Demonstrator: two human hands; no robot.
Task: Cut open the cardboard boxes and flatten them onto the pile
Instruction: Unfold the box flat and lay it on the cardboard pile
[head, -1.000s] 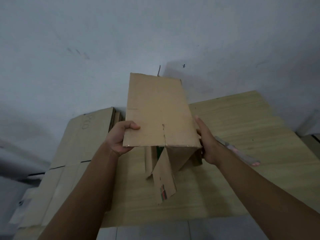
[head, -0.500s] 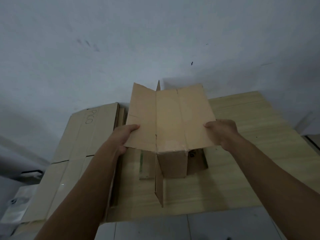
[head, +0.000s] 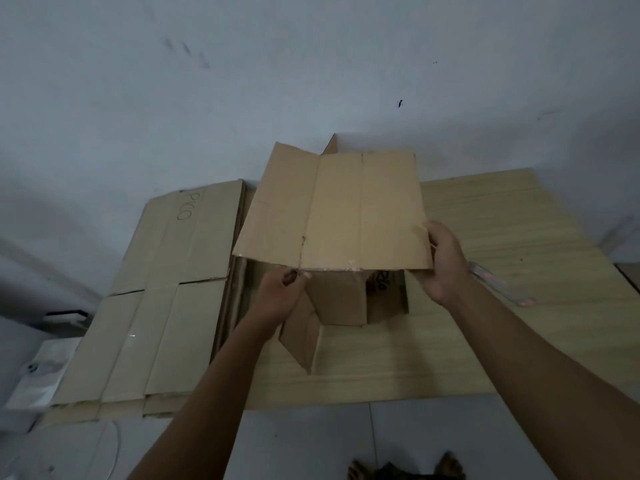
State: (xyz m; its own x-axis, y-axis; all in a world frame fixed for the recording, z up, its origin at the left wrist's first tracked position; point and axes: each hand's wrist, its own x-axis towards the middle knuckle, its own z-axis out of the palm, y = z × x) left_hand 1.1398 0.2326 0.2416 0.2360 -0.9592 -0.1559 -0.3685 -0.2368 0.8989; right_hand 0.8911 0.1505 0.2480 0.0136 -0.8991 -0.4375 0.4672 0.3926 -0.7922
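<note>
Above the wooden board (head: 502,341), your opened cardboard box (head: 339,209) held up, your left hand (head: 277,296) pinching its near edge, your right hand (head: 445,261) gripping its right corner, flattened pile (head: 166,289) lying left.

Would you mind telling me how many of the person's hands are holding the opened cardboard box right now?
2. The left hand grips the near bottom edge of the cardboard box, left of centre; the right hand grips its lower right corner.
</note>
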